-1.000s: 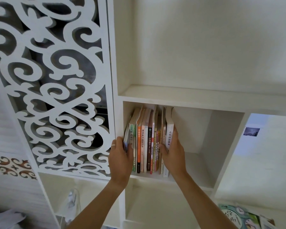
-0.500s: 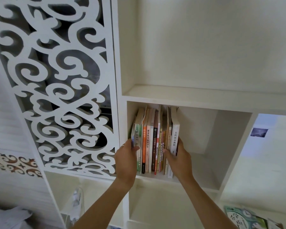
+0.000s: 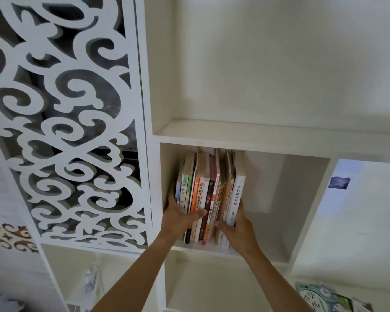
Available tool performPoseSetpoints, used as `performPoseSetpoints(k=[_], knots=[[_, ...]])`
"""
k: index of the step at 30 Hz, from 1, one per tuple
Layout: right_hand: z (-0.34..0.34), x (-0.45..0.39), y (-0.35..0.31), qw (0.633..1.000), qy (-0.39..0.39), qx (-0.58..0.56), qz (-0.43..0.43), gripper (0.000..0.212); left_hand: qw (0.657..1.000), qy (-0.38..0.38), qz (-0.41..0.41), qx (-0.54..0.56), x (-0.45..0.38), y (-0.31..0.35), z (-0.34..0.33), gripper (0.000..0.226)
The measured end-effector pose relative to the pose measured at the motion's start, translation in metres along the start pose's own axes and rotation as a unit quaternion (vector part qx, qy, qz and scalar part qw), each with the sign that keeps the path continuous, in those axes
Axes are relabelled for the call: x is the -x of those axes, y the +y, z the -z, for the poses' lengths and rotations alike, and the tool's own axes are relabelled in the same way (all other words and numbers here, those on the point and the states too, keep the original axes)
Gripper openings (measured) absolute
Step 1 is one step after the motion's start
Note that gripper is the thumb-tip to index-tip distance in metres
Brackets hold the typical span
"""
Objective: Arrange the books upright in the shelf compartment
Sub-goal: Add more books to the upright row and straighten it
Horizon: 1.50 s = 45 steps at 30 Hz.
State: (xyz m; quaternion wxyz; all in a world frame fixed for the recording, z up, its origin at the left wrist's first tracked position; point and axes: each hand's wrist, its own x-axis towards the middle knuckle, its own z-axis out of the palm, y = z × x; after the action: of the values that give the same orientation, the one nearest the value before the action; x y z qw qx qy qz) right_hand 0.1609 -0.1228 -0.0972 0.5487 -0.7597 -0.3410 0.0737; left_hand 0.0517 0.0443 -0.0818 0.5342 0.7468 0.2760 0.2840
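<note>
Both hands' grip point(image 3: 209, 219) around upright books point(image 3: 209, 192)

Books point(image 3: 208, 194): a row of thin paperbacks, spines out in green, orange, cream, dark red and white, standing upright in the shelf compartment point(image 3: 302, 199). Held between the left hand point(image 3: 178, 218) and right hand point(image 3: 239, 230), the row fills the compartment's left part.

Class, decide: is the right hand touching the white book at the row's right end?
Touching. The head view shows the right hand holding the white book, fingers alongside its cover.
</note>
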Motion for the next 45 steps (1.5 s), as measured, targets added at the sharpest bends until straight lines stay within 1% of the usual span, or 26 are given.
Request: performPoseSetpoints(k=[3, 5, 8, 10, 13, 16, 20, 25, 29, 31, 33, 36, 39, 41, 43, 45], knots=[[0.001, 0.001, -0.003, 1.000, 0.017, -0.006, 0.007, 0.086, 1.000, 0.016, 0.005, -0.006, -0.003, 0.000, -0.006, 0.093], [0.004, 0.002, -0.001, 1.000, 0.030, -0.004, 0.009, 0.088, 1.000, 0.019, 0.004, -0.014, -0.002, -0.001, -0.009, 0.089], [0.013, 0.004, 0.004, 0.999, 0.050, 0.005, 0.010, 0.090, 1.000, 0.004, -0.006, -0.002, 0.001, -0.001, -0.017, 0.081], [0.024, 0.005, 0.008, 0.998, 0.061, 0.013, 0.007, 0.084, 0.999, -0.020, -0.026, 0.023, 0.005, 0.003, -0.026, 0.076], [0.045, 0.012, 0.011, 0.997, 0.080, 0.014, -0.006, 0.070, 0.997, -0.029, -0.060, 0.028, 0.012, 0.010, -0.047, 0.069], [0.066, 0.018, 0.018, 0.993, 0.112, 0.027, -0.021, 0.074, 0.996, -0.042, -0.074, 0.026, 0.017, 0.021, -0.072, 0.065], [0.086, 0.024, 0.030, 0.989, 0.145, 0.018, -0.013, 0.081, 0.993, -0.070, -0.086, 0.037, 0.021, 0.032, -0.098, 0.063], [0.093, 0.029, 0.039, 0.989, 0.146, 0.026, -0.007, 0.082, 0.992, -0.068, -0.093, 0.051, 0.021, 0.030, -0.109, 0.082], [0.090, 0.033, 0.033, 0.983, 0.173, 0.057, 0.007, 0.086, 0.991, -0.058, -0.100, 0.072, 0.026, 0.028, -0.113, 0.113], [0.090, 0.034, 0.028, 0.983, 0.174, 0.062, 0.012, 0.088, 0.989, -0.040, -0.122, 0.071, 0.031, 0.026, -0.117, 0.119], [0.089, 0.033, 0.024, 0.984, 0.167, 0.059, 0.026, 0.083, 0.987, -0.015, -0.138, 0.080, 0.032, 0.024, -0.122, 0.126], [0.090, 0.026, 0.024, 0.984, 0.145, 0.095, 0.032, 0.070, 0.988, 0.042, -0.132, 0.066, 0.030, 0.025, -0.127, 0.140], [0.090, 0.018, 0.029, 0.982, 0.118, 0.144, 0.029, 0.060, 0.989, 0.074, -0.121, 0.047, 0.028, 0.025, -0.128, 0.148], [0.087, 0.018, 0.030, 0.983, 0.117, 0.142, 0.026, 0.059, 0.989, 0.075, -0.124, 0.039, 0.026, 0.023, -0.127, 0.145], [0.082, 0.019, 0.030, 0.982, 0.133, 0.132, 0.022, 0.058, 0.988, 0.070, -0.131, 0.042, 0.021, 0.020, -0.124, 0.142], [0.077, 0.024, 0.030, 0.981, 0.160, 0.113, 0.018, 0.050, 0.988, 0.064, -0.133, 0.046, 0.019, 0.019, -0.122, 0.140]])
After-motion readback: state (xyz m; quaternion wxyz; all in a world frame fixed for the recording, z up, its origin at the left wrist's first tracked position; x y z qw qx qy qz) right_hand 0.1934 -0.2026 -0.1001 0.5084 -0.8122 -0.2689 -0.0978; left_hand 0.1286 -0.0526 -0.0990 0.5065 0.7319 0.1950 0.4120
